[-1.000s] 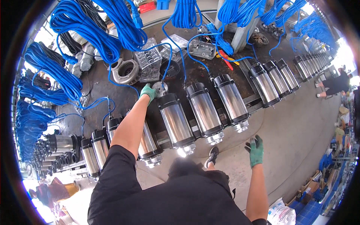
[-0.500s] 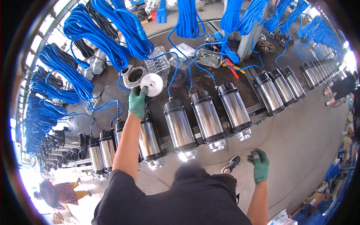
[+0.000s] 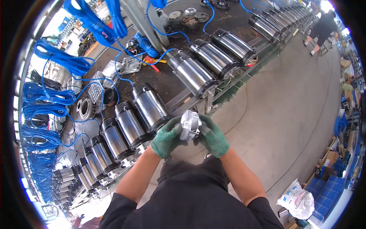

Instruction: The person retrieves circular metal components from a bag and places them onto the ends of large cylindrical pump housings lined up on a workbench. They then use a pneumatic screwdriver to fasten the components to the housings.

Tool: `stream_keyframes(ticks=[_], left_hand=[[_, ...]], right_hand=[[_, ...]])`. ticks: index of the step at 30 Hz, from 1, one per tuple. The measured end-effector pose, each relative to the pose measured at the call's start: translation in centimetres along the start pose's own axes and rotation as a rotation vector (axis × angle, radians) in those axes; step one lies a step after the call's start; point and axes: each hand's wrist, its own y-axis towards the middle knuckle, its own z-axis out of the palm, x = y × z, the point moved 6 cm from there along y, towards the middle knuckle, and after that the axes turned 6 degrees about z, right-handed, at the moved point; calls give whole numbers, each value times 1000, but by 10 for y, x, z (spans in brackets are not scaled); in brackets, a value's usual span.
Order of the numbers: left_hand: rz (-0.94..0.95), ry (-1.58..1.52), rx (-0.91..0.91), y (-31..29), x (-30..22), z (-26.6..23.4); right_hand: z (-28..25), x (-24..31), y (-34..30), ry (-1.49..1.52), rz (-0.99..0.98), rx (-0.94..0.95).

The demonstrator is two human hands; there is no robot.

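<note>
Between my two green-gloved hands is a silver metal impeller (image 3: 190, 125), its vanes facing up. My left hand (image 3: 166, 139) grips one side of it, and my right hand (image 3: 214, 139) closes on the other. The fingertips beneath the part are partly hidden. I hold it in front of my body, just off the bench's edge. Closest to my left hand is a shiny steel pump motor (image 3: 150, 107) with black end caps, lying at the bench edge in a row of similar ones.
On the dark workbench (image 3: 173, 86) lie a pump casing (image 3: 87, 109), red-and-yellow-handled pliers (image 3: 153, 63) and coiled blue cables (image 3: 63, 59). A grey metal post (image 3: 143, 23) rises from it. A white sack (image 3: 296, 200) stands lower right. Another person (image 3: 322, 32) is far right.
My left hand has brought the impeller from over the bench to in front of my body. My right hand has come in and taken hold too. The view has swung to the right.
</note>
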Motion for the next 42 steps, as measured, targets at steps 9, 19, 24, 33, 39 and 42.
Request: stream_keyframes(ticks=[9,19,24,33,39,42], left_hand=[[275,881,-158,127,4,11],[137,2348,344,225,-72,56],[83,2458,392,227,-60,54],[177,2411,386,227,-69,48],[289,2403,367,232,-64,57],[437,2233,471,225,-60,67]], right_hand=[[-114,38,6,104,-160,-281],[-176,11,79,222,-106,-558],[-163,11,88,259,-52,-630],[-154,20,105,253,-2,-676],[-168,11,101,170,-125,-648],[-158,30,79,-349,-196,-476]])
